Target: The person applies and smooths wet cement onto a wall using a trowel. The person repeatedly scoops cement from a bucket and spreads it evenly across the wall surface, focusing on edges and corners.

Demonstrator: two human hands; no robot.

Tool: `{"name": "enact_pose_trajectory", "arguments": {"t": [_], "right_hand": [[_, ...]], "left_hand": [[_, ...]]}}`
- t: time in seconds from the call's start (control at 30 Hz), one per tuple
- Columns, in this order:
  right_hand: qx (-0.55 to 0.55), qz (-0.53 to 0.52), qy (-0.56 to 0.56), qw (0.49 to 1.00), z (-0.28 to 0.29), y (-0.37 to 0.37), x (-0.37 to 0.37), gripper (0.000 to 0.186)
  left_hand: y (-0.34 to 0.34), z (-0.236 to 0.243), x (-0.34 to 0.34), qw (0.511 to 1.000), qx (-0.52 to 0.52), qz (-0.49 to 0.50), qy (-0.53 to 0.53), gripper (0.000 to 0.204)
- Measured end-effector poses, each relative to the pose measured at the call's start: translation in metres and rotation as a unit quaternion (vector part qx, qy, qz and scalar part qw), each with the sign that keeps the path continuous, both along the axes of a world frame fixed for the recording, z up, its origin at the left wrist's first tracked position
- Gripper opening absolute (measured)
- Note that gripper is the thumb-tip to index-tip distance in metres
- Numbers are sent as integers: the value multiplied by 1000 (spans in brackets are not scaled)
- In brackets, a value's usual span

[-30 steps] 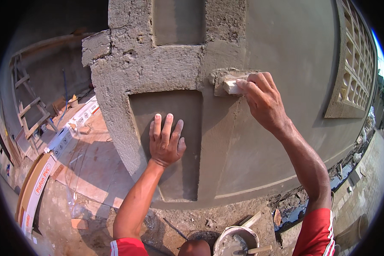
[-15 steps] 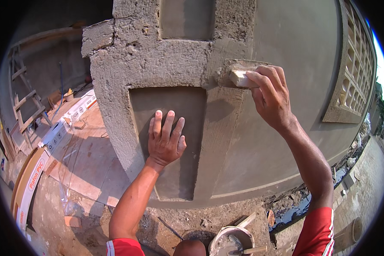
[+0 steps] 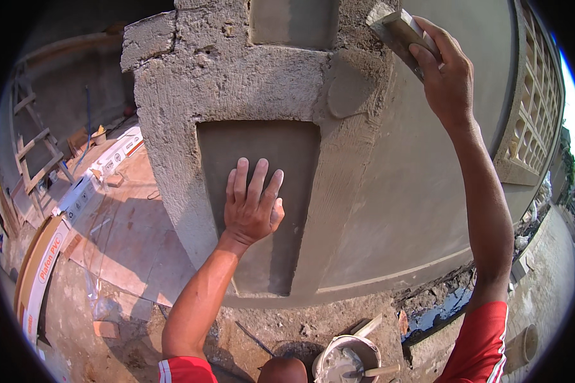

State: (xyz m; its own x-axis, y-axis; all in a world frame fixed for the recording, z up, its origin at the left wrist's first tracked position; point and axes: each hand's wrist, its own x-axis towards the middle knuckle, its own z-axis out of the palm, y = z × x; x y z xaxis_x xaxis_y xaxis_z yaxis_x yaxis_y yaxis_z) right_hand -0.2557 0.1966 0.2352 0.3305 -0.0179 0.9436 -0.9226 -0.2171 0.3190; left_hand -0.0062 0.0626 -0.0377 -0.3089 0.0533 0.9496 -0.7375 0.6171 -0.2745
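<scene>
The right hand (image 3: 449, 75) hides part of the plastering float (image 3: 396, 39), and whether its plate touches the wall is hard to tell; the lower picture edge cuts off the mortar bucket (image 3: 367, 348). The float is up by the pillar (image 3: 243, 83), long axis slanting from upper left to lower right. Right fingers and thumb pinch its handle; the left hand (image 3: 250, 207) lies on the recessed panel (image 3: 262, 137), fingers slightly spread, pointing up.

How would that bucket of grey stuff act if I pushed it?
The bucket would probably feel heavy, because grey mix lies inside. It might scrape or wobble rather than slide, since the ground looks rough. The tan handle sticking out over its rim could shift too.
</scene>
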Motion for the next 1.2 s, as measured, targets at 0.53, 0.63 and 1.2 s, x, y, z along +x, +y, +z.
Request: {"name": "enact_pose_trajectory", "arguments": {"t": [0.53, 0.63, 1.2], "right_hand": [[219, 30, 155, 963, -170, -7, 5, 48], [260, 36, 178, 948, -234, -3, -4, 51], [123, 28, -32, 992, -27, 10, 21, 27]], "left_hand": [[-2, 3, 3, 1000, -13, -16, -3, 44], [-1, 2, -2, 1000, -6, -19, 1, 45], [-3, 0, 2, 1000, -15, 12, -6, 49]]}}
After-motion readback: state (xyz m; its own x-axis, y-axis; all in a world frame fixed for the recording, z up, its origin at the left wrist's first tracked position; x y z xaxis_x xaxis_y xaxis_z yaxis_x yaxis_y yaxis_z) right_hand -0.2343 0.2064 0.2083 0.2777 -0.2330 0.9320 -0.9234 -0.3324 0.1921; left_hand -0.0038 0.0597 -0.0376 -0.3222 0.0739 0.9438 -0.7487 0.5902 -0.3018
